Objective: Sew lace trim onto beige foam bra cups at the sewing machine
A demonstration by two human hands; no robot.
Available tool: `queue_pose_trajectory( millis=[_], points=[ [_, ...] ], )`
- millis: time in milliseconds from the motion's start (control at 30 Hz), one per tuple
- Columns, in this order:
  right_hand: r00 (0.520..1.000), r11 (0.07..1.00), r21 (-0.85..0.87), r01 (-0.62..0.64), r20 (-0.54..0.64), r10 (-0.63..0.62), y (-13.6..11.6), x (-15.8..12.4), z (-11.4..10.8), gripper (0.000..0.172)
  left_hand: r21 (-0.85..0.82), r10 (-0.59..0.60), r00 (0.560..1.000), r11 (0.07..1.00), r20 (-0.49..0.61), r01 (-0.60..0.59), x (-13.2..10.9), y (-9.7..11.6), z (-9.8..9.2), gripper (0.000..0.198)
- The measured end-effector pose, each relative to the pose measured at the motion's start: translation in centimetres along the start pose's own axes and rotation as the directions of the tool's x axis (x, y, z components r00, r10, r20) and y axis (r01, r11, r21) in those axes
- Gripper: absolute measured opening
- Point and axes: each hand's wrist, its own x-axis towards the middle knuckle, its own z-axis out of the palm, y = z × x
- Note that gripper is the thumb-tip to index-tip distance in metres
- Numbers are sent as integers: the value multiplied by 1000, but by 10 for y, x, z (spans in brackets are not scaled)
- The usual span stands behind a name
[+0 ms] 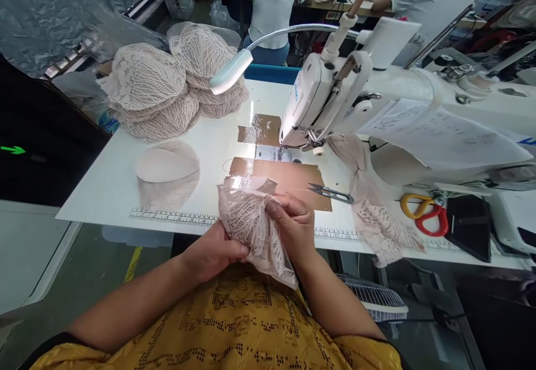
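A pale pink lace bra cup (247,222) is held up over the front edge of the sewing table, between my two hands. My left hand (215,250) grips its lower left side, thumb lying on the lace. At the upper right, my right hand (295,222) pinches the cup's edge between thumb and fingers. Just beyond the cup is the sewing machine (310,102), its needle area lit. Black thread snips (330,192) lie right of my right hand on a brown plate (288,177). Fingers beneath the lace are partly hidden.
Stacks of lace cups (146,85) stand at the back left. A sheer cup piece (167,172) lies nearer. Right of the machine bed are more lace (381,227), red-and-yellow-handled scissors (425,214) and a dark phone-like slab (468,225). A lamp (231,72) overhangs the table. Co-workers sit beyond.
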Motion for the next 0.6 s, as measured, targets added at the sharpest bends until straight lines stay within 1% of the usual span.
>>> queue_pose_trajectory(
  millis=[67, 133, 200, 300, 333, 367, 400, 433, 467, 500, 533, 567, 600],
  points=[
    [994, 996, 88, -28, -100, 36, 1, 1, -5, 12, 82, -40, 999, 996, -15, 41, -1, 1, -3, 13],
    [986, 986, 153, -62, -146, 84, 2, 2, -10, 17, 149, -41, 997, 988, -59, 49, -4, 5, -13, 11],
    [980, 975, 190, -115, -138, 142, 1, 2, -14, 23, 208, -3, 997, 978, -74, 18, -9, 12, -27, 11],
    [964, 955, 233, -186, -145, 223, -1, 2, -17, 28, 314, 44, 999, 949, -12, -38, -22, 30, -50, 16],
    [961, 952, 233, -201, -144, 238, -2, 2, -17, 29, 352, 81, 997, 933, 3, -77, -27, 36, -55, 19],
    [961, 952, 219, -215, -125, 246, -3, 2, -17, 29, 401, 145, 989, 907, -4, -131, -31, 43, -59, 19],
    [965, 954, 190, -230, -83, 249, -4, 2, -16, 28, 465, 234, 972, 862, -16, -200, -35, 49, -59, 15],
    [969, 959, 151, -240, -21, 246, -5, 2, -14, 26, 545, 333, 942, 795, -24, -267, -37, 54, -58, 7],
    [970, 964, 108, -241, 50, 237, -6, 1, -11, 24, 632, 423, 906, 705, -12, -321, -38, 58, -54, 12],
    [967, 970, 65, -234, 119, 225, -7, 1, -8, 22, 713, 484, 875, 604, 27, -357, -37, 61, -49, 30],
    [962, 975, 24, -219, 175, 212, -9, 0, -5, 19, 774, 506, 859, 509, 84, -376, -35, 62, -42, 49],
    [956, 979, -11, -201, 217, 199, -10, -1, -2, 16, 815, 494, 859, 436, 138, -382, -31, 64, -36, 63],
    [952, 983, -43, -180, 245, 185, -12, -2, 1, 14, 839, 459, 870, 392, 177, -377, -27, 64, -31, 69]
  ],
)
